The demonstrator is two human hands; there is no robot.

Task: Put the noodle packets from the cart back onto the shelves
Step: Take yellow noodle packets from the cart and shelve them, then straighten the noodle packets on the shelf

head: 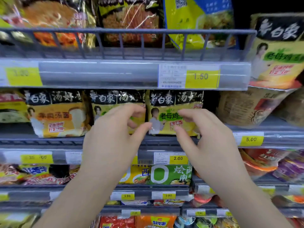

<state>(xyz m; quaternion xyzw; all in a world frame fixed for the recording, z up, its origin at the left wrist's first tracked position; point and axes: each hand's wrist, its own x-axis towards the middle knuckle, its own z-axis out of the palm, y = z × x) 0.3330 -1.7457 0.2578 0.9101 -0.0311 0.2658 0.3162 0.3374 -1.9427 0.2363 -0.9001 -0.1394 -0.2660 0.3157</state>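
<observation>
Left hand (113, 130) and right hand (207, 139) half-curled at yellow-green noodle packets (166, 104) standing on middle shelf (49, 142); true grip cannot tell. Judgement: press packets upright, fronts outward, flush with neighbouring row.

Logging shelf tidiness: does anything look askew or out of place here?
The yellow-and-blue packet on the top shelf leans sideways behind the wire rail, unlike its upright neighbours. Nothing looks spilled.
</observation>
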